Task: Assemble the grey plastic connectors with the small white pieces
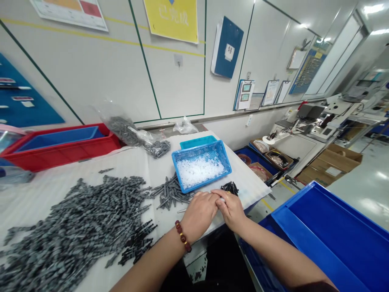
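Observation:
My left hand, with a bead bracelet on its wrist, and my right hand meet fingertip to fingertip on the white table, just in front of a small blue basket of tiny white plastic pieces. Both hands are closed in a pinch on something too small to make out. A little bunch of black parts lies right behind my right hand. A big heap of grey pin-like parts spreads to the left, and a smaller pile lies beside the basket.
A red bin with a blue tray inside stands at the back left, beside a clear bag of grey parts. A teal tray sits behind the basket. Large blue bins stand low on the right. Benches and cardboard boxes line the far wall.

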A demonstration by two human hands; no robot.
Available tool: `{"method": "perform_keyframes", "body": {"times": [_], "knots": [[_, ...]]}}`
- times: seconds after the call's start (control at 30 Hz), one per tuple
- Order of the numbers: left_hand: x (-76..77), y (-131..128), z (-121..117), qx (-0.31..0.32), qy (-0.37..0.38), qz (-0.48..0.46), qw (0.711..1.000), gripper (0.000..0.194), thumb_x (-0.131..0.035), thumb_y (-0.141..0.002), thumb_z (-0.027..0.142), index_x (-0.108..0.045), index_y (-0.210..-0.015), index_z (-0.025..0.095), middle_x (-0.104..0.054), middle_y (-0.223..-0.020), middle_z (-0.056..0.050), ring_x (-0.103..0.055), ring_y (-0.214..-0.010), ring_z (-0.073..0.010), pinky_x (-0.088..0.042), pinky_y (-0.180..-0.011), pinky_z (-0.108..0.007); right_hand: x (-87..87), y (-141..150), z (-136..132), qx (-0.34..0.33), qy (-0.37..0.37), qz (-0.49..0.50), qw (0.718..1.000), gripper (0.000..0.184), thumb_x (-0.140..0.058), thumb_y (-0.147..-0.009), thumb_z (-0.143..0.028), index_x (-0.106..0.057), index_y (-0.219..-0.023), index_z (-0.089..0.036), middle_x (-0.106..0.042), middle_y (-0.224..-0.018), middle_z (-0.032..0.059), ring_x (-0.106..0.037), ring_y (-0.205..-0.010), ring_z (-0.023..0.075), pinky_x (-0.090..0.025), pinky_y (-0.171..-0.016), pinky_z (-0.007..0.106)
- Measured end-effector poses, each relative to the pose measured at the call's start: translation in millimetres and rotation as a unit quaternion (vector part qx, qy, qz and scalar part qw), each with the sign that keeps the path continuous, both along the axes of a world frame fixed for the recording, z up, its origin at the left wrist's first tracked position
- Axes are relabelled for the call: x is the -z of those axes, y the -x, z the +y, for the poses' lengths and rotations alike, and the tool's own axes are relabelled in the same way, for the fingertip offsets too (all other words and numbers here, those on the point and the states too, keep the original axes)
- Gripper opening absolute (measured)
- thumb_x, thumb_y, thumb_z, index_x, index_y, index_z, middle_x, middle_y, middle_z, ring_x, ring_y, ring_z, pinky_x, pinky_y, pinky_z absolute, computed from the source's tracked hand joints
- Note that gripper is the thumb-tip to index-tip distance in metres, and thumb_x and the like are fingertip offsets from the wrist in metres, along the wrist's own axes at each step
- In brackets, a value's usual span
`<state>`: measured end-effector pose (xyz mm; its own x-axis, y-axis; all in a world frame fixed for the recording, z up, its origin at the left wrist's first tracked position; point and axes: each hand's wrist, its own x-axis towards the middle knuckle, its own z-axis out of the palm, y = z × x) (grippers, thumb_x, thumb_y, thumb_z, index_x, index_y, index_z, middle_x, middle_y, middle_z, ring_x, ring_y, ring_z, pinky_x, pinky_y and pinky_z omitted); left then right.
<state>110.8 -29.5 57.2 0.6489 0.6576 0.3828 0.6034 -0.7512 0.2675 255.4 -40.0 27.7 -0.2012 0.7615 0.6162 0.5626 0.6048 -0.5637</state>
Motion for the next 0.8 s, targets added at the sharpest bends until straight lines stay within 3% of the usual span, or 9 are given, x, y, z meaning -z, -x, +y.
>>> {"method": "perform_keyframes", "body": {"times": [0.1, 0.2, 0.3, 0.43, 0.53, 0.67, 0.8], "knots": [[2.7, 2.6, -4.7, -0.021, 0.013, -0.049, 0.998, 0.012, -0.043, -0.088, 0.016, -0.051, -0.097, 0.016, -0.062, -0.091, -0.007, -0.058, -0.087, -0.0221, -0.045, -0.078, -0.039, -1.0, -0.1, 1.6, -0.023, 0.058, 0.055, 0.997, 0.035, -0.034, -0.094, -0.037, -0.058, -0.114, -0.02, -0.068, -0.096, 0.007, -0.063, -0.083, 0.0183, -0.048, -0.074, 0.029], [8.2, 9.1, -6.6, -0.045, -0.003, -0.086, 0.995, 0.02, -0.044, -0.088, 0.02, -0.048, -0.107, 0.016, -0.061, -0.099, -0.009, -0.058, -0.091, -0.0227, -0.045, -0.081, -0.04, -6.0, -5.1, 5.6, -0.028, 0.117, 0.102, 0.987, 0.035, -0.036, -0.093, -0.038, -0.062, -0.108, -0.019, -0.066, -0.074, 0.0034, -0.062, -0.064, 0.0155, -0.048, -0.063, 0.026], [12.5, 17.4, -5.2, -0.066, 0.021, -0.057, 0.996, 0.016, -0.04, -0.091, 0.019, -0.052, -0.102, 0.019, -0.063, -0.091, -0.005, -0.06, -0.083, -0.0205, -0.046, -0.075, -0.036, -15.3, -11.6, 8.7, -0.047, 0.178, 0.129, 0.974, 0.037, -0.037, -0.092, -0.042, -0.066, -0.094, -0.018, -0.058, -0.056, -0.0006, -0.056, -0.055, 0.0141, -0.046, -0.056, 0.025], [12.6, 23.3, -3.5, -0.061, 0.028, 0.013, 0.998, 0.019, -0.038, -0.093, 0.02, -0.056, -0.099, 0.021, -0.059, -0.08, -0.002, -0.058, -0.075, -0.0198, -0.047, -0.067, -0.034, -28.1, -16.1, 11.4, -0.132, 0.267, 0.088, 0.951, 0.032, -0.045, -0.089, -0.042, -0.065, -0.081, -0.018, -0.057, -0.054, -0.0023, -0.053, -0.053, 0.0122, -0.043, -0.054, 0.023], [9.4, 24.6, -3.9, -0.081, -0.028, 0.013, 0.996, 0.021, -0.039, -0.092, 0.022, -0.057, -0.105, 0.021, -0.06, -0.086, -0.005, -0.057, -0.08, -0.0209, -0.048, -0.073, -0.037, -34.9, -19.2, 18.9, -0.142, 0.28, 0.049, 0.948, 0.029, -0.05, -0.086, -0.041, -0.066, -0.076, -0.019, -0.057, -0.053, -0.0034, -0.052, -0.052, 0.0115, -0.042, -0.054, 0.022], [6.6, 30.3, -7.1, -0.154, -0.131, -0.063, 0.977, 0.033, -0.045, -0.089, 0.022, -0.047, -0.122, 0.019, -0.049, -0.124, -0.014, -0.043, -0.117, -0.0297, -0.038, -0.096, -0.053, -40.5, -27.5, 45.6, -0.047, 0.252, 0.103, 0.961, 0.031, -0.047, -0.085, -0.043, -0.065, -0.077, -0.02, -0.057, -0.054, -0.0032, -0.05, -0.049, 0.0119, -0.041, -0.051, 0.023], [14.1, 37.9, -12.4, -0.167, -0.127, -0.093, 0.973, 0.033, -0.045, -0.088, 0.016, -0.047, -0.121, 0.017, -0.047, -0.126, -0.015, -0.04, -0.12, -0.0299, -0.038, -0.098, -0.054, -38.7, -30.9, 79.4, 0.088, 0.168, 0.095, 0.977, 0.034, -0.044, -0.084, -0.045, -0.062, -0.071, -0.019, -0.057, -0.054, -0.0015, -0.049, -0.049, 0.0137, -0.04, -0.051, 0.025]]}}
